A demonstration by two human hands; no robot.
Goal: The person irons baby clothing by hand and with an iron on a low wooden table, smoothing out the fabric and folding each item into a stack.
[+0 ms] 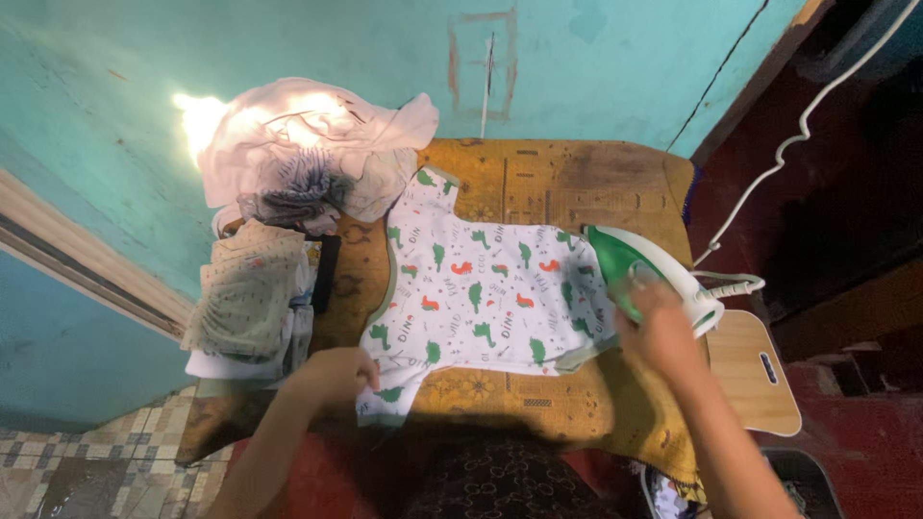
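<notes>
A small white garment (481, 288) printed with green and red dinosaurs lies spread flat on a table covered with a mustard patterned cloth (567, 183). My left hand (332, 375) presses down on the garment's near left corner. My right hand (659, 327) grips the handle of a green and white iron (644, 269), which rests on the garment's right edge. The iron's white cord (769, 173) runs up to the right.
A heap of pale pink and white clothes (308, 144) lies at the table's far left. A stack of folded clothes (245, 298) sits at the left edge. A wooden board (760, 370) lies to the right. A turquoise wall (288, 48) stands behind; tiled floor (77, 461) shows lower left.
</notes>
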